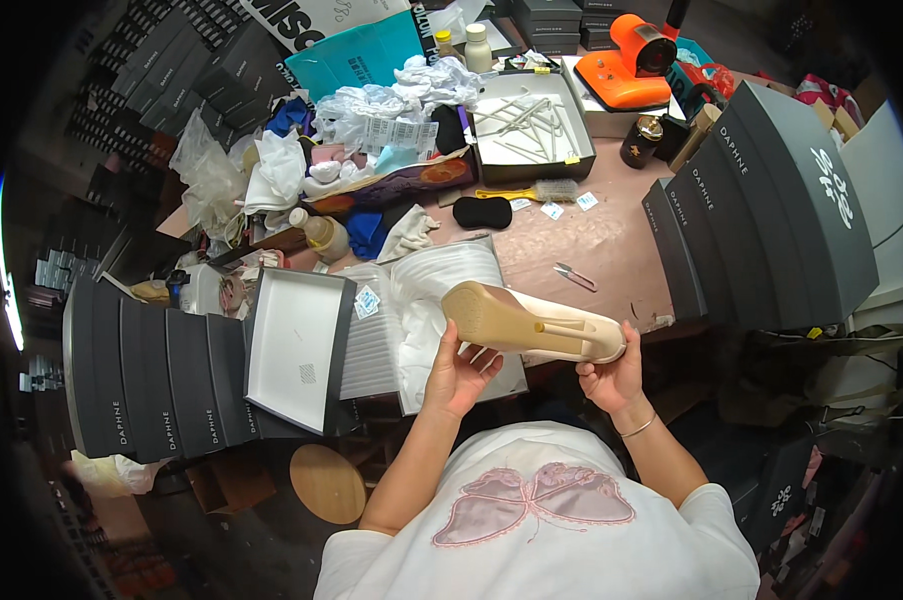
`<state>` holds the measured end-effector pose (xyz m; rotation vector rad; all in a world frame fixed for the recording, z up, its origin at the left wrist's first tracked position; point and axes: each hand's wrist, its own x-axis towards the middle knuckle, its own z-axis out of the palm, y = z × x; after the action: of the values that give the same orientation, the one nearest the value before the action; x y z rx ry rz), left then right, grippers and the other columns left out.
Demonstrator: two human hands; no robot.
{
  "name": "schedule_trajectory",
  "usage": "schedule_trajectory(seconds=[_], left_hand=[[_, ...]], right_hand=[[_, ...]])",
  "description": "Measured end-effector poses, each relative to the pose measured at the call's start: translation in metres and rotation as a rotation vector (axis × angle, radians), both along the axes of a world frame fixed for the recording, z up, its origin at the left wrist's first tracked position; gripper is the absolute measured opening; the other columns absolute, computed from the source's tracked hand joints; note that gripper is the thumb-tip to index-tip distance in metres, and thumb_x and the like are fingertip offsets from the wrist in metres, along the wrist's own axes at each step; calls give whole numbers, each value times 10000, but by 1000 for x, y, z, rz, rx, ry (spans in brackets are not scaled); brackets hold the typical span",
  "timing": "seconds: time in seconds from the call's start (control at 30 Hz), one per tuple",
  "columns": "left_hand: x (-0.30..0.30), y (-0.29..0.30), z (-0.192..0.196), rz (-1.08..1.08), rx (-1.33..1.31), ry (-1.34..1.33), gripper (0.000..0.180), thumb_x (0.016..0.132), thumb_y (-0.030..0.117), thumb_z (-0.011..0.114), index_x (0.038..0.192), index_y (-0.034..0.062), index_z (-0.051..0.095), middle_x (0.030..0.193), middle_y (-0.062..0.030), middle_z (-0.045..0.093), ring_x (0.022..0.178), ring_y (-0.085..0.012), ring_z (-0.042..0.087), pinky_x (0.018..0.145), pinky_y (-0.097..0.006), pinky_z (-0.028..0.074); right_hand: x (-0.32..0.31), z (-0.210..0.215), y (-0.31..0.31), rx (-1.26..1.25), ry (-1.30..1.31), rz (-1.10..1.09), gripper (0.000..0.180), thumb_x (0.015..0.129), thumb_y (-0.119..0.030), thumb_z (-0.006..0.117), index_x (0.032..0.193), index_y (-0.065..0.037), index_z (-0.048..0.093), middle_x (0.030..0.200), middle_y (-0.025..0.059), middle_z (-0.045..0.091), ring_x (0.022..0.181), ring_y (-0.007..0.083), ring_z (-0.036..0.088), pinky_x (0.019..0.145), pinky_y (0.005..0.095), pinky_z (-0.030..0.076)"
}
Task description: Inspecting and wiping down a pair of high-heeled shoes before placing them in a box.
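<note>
Between my two hands I hold a beige high-heeled shoe (561, 325), its tan sole and thin heel turned up toward me. My left hand (461, 372) grips the toe end from below, thumb on the edge of the sole. At the back of the shoe, my right hand (612, 377) is closed around the heel end. Just beyond and left of the shoe lies an opened shoebox lined with white tissue paper (426, 278). Left of that leans a box lid (297, 345), its white inside showing. A pair of small thread snips (575, 277) rests on the table past the shoe.
Dark shoebox stacks stand at right (741, 210) and left (161, 370). Toward the back are a shallow box of thin white sticks (531, 125), a yellow-handled brush (526, 193), an orange machine (626, 65), a dark jar (639, 142) and a heap of crumpled paper (381, 110).
</note>
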<state>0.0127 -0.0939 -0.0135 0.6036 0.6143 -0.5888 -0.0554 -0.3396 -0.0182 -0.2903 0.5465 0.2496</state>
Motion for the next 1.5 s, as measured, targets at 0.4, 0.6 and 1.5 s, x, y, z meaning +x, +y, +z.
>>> schedule_trajectory(seconds=[0.4,0.6,1.5], left_hand=[[-2,69,-27,-160,441,-353,425,934,243,629,1287,41,505,1157,-95,567,1052,-198,588,884,-354,511],[7,22,-19,-179,324,-428,709,889,391,671,1445,103,339,1340,-122,441,1180,-217,508,978,-426,450],[7,34,-4,-267,570,-693,682,908,544,575,1307,-4,510,1026,-104,632,897,-176,634,741,-299,543]], right_hand=[[8,26,-109,-537,-10,-219,559,907,-559,482,1063,-40,619,847,106,670,511,186,593,416,243,500],[-10,14,-38,-139,54,-340,477,917,-578,463,1029,-154,652,779,-4,636,488,114,523,397,188,435],[-48,-3,19,313,155,-338,439,963,-479,490,1103,-86,626,964,63,634,726,159,599,602,241,561]])
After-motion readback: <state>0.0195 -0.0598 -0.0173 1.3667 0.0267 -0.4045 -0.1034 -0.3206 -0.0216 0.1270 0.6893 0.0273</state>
